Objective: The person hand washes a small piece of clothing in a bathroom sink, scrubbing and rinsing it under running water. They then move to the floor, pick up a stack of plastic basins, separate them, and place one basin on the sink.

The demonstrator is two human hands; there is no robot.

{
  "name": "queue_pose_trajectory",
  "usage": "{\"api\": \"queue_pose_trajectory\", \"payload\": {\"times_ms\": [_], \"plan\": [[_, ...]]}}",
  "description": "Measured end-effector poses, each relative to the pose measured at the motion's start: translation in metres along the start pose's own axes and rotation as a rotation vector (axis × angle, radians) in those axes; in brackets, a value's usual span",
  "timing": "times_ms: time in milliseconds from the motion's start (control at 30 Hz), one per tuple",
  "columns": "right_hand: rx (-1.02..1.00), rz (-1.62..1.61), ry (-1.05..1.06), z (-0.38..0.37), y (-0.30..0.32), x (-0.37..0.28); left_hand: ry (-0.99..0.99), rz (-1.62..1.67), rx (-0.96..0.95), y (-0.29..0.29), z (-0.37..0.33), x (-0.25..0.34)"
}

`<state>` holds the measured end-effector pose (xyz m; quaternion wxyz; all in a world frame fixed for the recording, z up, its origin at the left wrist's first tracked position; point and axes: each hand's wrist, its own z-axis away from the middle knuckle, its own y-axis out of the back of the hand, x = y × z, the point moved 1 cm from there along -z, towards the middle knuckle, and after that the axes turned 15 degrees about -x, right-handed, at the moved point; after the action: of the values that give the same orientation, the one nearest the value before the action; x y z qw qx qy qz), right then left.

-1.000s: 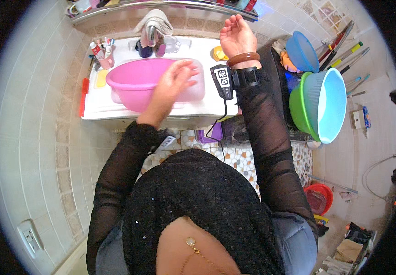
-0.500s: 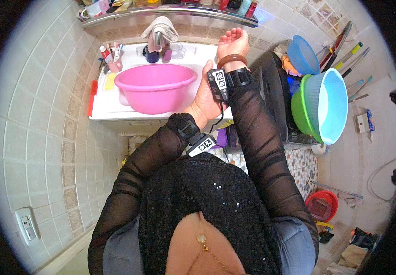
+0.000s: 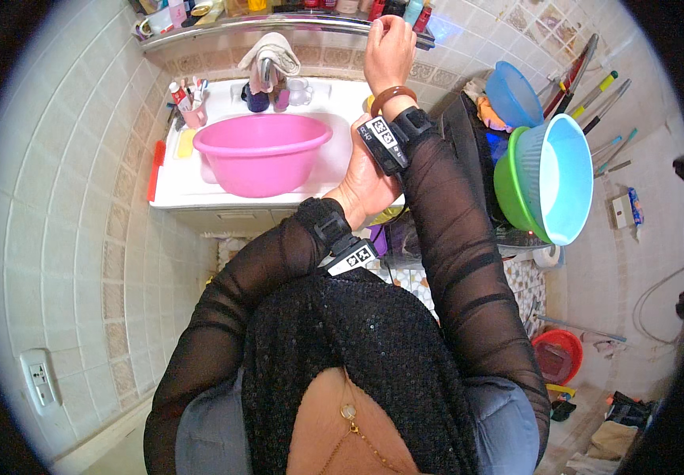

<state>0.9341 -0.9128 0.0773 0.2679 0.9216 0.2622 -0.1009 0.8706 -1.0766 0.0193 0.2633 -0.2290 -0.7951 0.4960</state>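
My left hand [image 3: 363, 184] lies against a black box-shaped wrist device [image 3: 381, 144] strapped to my right wrist. Its thumb points up along the device, and the other fingers go out of sight behind it, closed around it. My right hand [image 3: 389, 55] is raised by the shelf edge with its back showing and its fingers curled in; nothing shows in them. A brown bangle [image 3: 396, 96] circles that wrist. To the left, a pink basin [image 3: 263, 158] rests on the white sink [image 3: 334, 170]. A second black device [image 3: 348, 257] hangs at my left wrist.
A towel [image 3: 275, 54] drapes over the tap behind the basin. A toothbrush cup [image 3: 194, 116] and yellow soap [image 3: 186, 142] stand at the left. Nested green and light-blue basins [image 3: 552, 182] sit on a dark appliance at the right. A shelf [image 3: 279, 25] of bottles runs above.
My right hand has turned from palm showing to back showing and moved up and slightly left, its fingers curling more. My left hand has stayed at the wrist device.
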Motion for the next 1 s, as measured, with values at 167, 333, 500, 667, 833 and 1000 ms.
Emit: {"api": "queue_pose_trajectory", "payload": {"times_ms": [167, 333, 500, 667, 833, 1000], "plan": [[0.166, -0.515, -0.464, -0.023, -0.007, 0.016, 0.036, -0.071, -0.092, -0.016, 0.002, -0.006], [0.243, -1.591, -1.082, -0.028, -0.011, 0.029, 0.102, -0.195, -0.067, -0.023, 0.002, -0.008], [0.336, -0.789, -0.514, -0.028, -0.016, 0.026, 0.062, -0.070, -0.066, 0.007, -0.002, 0.014], [0.186, -0.179, -0.241, -0.025, -0.010, 0.025, -0.328, -1.110, 0.339, 0.014, 0.015, 0.044], [0.084, 0.244, -0.053, -0.021, -0.013, 0.007, -0.584, -2.065, 0.061, -0.018, 0.006, 0.046], [-0.047, 0.350, -0.034, -0.011, -0.026, -0.001, -0.496, -2.070, 0.232, -0.026, -0.004, 0.039]]}}
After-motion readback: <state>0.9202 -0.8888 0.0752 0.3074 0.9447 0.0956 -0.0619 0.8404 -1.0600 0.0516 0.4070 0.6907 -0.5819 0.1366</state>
